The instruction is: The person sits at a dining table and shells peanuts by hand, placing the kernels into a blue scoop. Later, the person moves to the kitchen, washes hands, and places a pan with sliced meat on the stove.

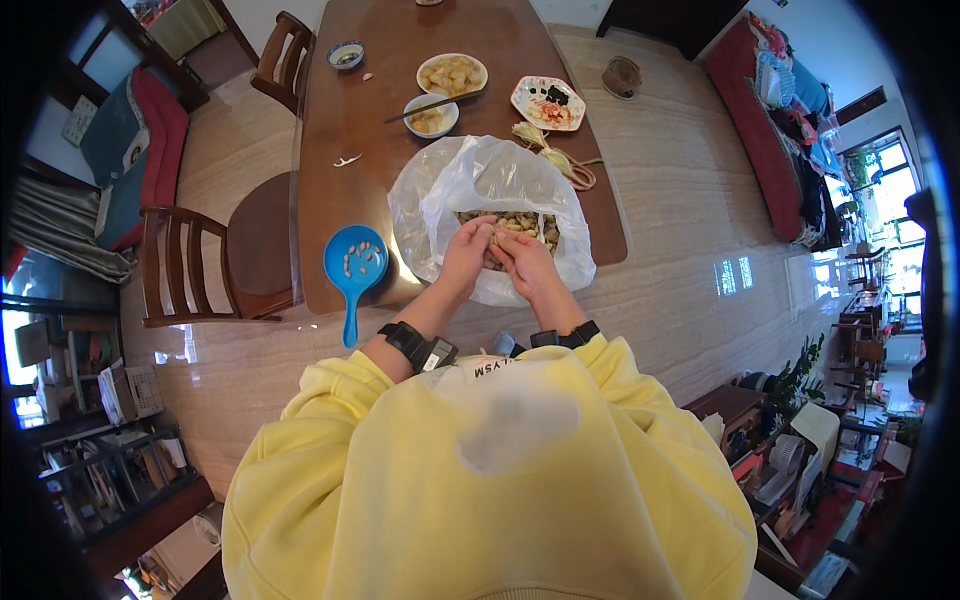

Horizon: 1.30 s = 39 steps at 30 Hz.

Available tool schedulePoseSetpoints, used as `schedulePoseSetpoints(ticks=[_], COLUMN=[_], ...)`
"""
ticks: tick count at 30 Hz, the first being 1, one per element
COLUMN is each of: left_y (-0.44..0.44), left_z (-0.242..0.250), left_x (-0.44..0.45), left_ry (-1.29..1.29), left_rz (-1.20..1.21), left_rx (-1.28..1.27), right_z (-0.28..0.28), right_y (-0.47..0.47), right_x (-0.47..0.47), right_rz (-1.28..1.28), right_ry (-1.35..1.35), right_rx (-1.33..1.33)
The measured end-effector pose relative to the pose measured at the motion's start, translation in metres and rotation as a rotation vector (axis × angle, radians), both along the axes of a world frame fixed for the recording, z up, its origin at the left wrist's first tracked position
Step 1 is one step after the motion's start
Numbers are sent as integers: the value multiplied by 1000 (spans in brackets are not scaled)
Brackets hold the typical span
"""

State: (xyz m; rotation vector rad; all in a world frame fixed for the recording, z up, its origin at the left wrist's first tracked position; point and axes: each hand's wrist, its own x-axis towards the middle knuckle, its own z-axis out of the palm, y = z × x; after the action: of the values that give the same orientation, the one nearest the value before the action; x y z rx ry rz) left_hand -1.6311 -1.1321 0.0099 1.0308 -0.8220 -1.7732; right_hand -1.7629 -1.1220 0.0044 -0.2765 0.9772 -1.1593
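A white translucent plastic bag point(424, 176) lies gathered on the table, its mouth spread around many unshelled peanuts point(517, 223). Over that opening my left hand point(469, 251) and my right hand point(527, 259) meet fingertip to fingertip. Their thumbs and forefingers pinch a small peanut pod point(495, 232), mostly hidden by the fingers. To the left, a blue plastic ladle point(366, 276) holds several shelled peanuts point(364, 247); its handle juts past the table's front edge.
The wooden table point(360, 195) carries a plate of food chunks point(452, 73), a bowl point(431, 120) with chopsticks point(435, 106) across it, a small bowl point(345, 55), an octagonal plate point(549, 103) and a garlic braid point(559, 159). A wooden chair point(259, 236) stands at the left.
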Motion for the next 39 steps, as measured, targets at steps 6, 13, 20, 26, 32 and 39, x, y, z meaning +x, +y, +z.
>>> schedulePoseSetpoints(ticks=[6, 13, 20, 26, 32, 39], left_y=[1, -3, -2, -3, -3, -13], left_z=[6, 1, -2, -2, 10, -10], left_x=[3, 5, 3, 4, 44, 161], left_ry=[11, 238, 104, 105, 247, 5], left_rz=[-78, -75, -126, -173, 10, 872], left_rx=[-29, 104, 56, 170, 339, 317], right_z=[6, 14, 26, 12, 17, 8], right_y=[-2, -2, -3, -10, -11, -9], right_x=[-2, 0, 2, 0, -9, -25], right_rz=[49, 27, 140, 164, 63, 47], right_ry=[24, 211, 433, 843, 485, 231], right_rx=[0, 3, -159, -309, -111, 46])
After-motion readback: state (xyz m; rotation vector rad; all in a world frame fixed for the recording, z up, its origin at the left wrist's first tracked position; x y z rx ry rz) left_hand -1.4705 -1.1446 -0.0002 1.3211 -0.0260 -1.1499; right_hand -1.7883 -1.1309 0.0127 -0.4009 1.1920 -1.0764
